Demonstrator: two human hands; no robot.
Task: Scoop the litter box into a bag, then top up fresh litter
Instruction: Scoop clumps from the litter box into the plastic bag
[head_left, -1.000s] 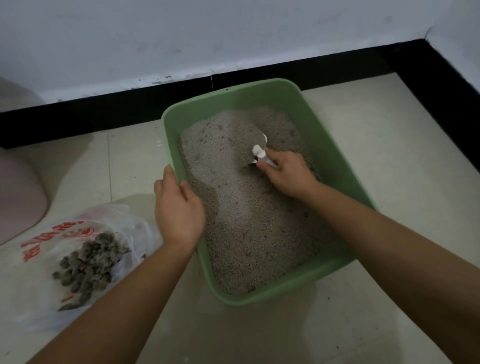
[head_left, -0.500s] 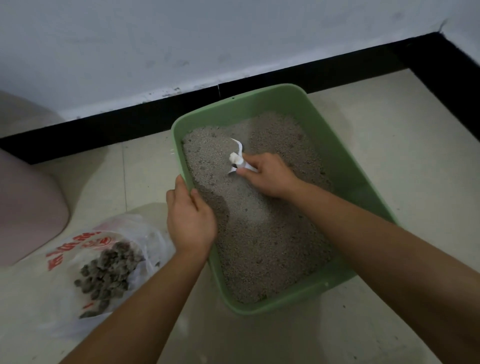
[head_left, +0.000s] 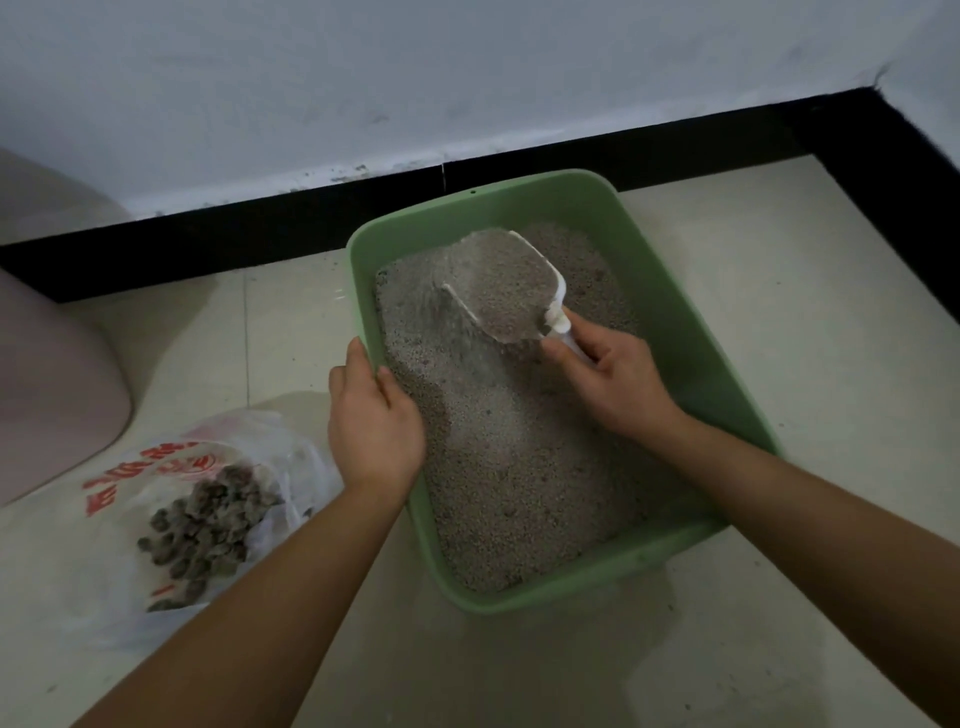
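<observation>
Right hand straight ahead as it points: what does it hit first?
Right hand leads with its white plastic scoop; likely the far-left wall of the green plastic litter box, depth unclear.

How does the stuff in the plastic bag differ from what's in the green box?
The clumps in the bag are dark, chunky lumps; the litter in the box is pale and fine-grained. The clumps form a small heap; the litter spreads across the whole box. The bag is crumpled, see-through plastic with red print; the box is stiff green plastic. Both rest on the tiled floor.
</observation>
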